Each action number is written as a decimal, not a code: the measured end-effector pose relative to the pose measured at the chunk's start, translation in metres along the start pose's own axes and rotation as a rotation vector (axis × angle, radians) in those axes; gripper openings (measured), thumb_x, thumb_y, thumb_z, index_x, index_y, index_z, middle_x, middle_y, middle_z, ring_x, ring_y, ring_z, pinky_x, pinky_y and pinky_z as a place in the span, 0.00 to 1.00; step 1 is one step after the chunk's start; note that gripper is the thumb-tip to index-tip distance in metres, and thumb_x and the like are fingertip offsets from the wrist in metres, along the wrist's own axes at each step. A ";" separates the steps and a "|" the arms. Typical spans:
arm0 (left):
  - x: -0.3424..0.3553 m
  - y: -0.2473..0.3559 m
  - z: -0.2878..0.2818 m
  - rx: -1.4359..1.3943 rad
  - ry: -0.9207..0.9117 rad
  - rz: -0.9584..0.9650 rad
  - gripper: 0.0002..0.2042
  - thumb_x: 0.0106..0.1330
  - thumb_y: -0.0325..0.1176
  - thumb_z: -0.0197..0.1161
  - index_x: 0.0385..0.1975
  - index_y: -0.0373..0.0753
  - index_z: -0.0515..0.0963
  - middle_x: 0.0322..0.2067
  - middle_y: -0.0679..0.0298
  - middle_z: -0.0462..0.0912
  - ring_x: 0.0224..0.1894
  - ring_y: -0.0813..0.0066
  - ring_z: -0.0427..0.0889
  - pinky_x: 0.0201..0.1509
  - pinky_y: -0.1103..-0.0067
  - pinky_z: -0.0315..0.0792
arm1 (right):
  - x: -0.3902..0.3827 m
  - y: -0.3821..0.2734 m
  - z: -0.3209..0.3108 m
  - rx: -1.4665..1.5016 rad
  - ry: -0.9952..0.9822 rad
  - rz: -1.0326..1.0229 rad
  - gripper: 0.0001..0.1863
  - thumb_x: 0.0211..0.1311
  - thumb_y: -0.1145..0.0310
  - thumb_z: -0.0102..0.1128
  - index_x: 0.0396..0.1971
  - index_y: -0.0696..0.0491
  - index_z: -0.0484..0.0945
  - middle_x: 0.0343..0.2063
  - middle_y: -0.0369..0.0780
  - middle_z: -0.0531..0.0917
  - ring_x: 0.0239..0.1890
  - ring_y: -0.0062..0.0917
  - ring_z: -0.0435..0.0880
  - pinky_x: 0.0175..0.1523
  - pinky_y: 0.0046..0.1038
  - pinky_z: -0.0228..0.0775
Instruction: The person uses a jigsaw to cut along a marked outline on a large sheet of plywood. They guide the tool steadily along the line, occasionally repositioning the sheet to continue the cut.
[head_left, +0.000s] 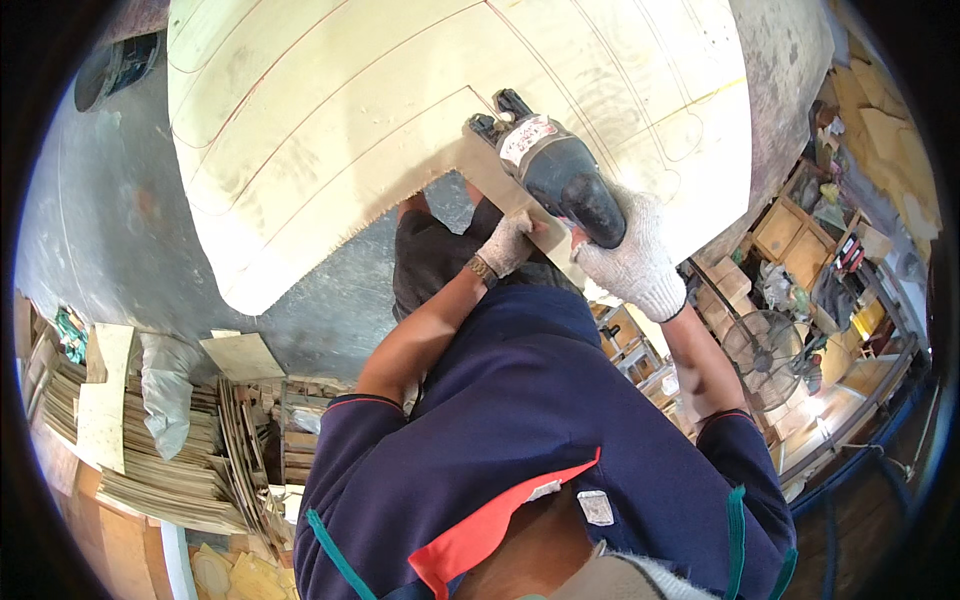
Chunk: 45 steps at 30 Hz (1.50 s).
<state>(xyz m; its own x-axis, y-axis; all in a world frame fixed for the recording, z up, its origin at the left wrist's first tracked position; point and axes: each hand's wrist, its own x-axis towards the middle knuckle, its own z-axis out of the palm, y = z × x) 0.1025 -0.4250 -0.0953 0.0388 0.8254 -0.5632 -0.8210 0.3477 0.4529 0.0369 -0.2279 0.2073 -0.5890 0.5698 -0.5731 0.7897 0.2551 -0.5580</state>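
Note:
A pale plywood sheet (pixel 330 120) spans the upper middle, marked with curved red and dark lines. On it rests a dark jigsaw (pixel 570 180), its front end at the inner corner of a rough cut edge. My right hand (pixel 640 258), in a white knit glove, is wrapped round the jigsaw's rear body. My left hand (pixel 508 246), gloved, with a watch (pixel 482 270) at the wrist, grips the near edge of the plywood beside the cut, left of the jigsaw. The blade is hidden by the tool.
A grey floor (pixel 110 240) lies below the sheet at left. Stacked wood strips (pixel 170 490) and a whitish plastic bag (pixel 168 390) are at lower left. At right stand a fan (pixel 763 350), boxes and clutter. A dark round container (pixel 112 72) sits at upper left.

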 end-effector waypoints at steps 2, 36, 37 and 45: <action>0.001 0.001 0.003 -0.105 0.002 -0.033 0.12 0.58 0.22 0.61 0.42 0.37 0.77 0.41 0.63 0.81 0.45 0.67 0.82 0.55 0.69 0.78 | 0.001 -0.002 -0.002 -0.033 -0.018 0.032 0.15 0.48 0.73 0.65 0.38 0.63 0.82 0.22 0.47 0.84 0.26 0.28 0.84 0.37 0.32 0.76; 0.047 0.062 -0.038 -0.457 -0.105 -0.088 0.37 0.76 0.65 0.44 0.75 0.44 0.61 0.72 0.63 0.68 0.72 0.64 0.69 0.77 0.65 0.62 | 0.006 -0.021 -0.006 0.021 -0.084 0.127 0.17 0.50 0.74 0.67 0.42 0.63 0.83 0.27 0.47 0.86 0.31 0.29 0.88 0.42 0.33 0.78; 0.048 0.061 -0.038 -0.471 -0.119 -0.104 0.38 0.76 0.66 0.44 0.76 0.44 0.60 0.72 0.63 0.68 0.72 0.64 0.68 0.77 0.65 0.61 | 0.007 -0.021 -0.006 0.042 -0.076 0.112 0.17 0.50 0.74 0.67 0.42 0.63 0.83 0.27 0.46 0.86 0.31 0.29 0.88 0.42 0.33 0.78; 0.063 0.042 -0.040 -1.064 -0.318 -0.091 0.40 0.74 0.67 0.44 0.76 0.43 0.60 0.73 0.59 0.67 0.73 0.60 0.67 0.78 0.62 0.61 | 0.008 -0.019 -0.005 -0.025 -0.060 0.082 0.15 0.51 0.75 0.66 0.40 0.63 0.82 0.25 0.44 0.85 0.30 0.25 0.86 0.41 0.31 0.78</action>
<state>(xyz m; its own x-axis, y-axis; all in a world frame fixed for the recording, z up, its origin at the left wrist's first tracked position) 0.0479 -0.3764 -0.1394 0.1428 0.9457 -0.2920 -0.8715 -0.0197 -0.4900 0.0181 -0.2240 0.2162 -0.5310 0.5417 -0.6516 0.8392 0.2295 -0.4931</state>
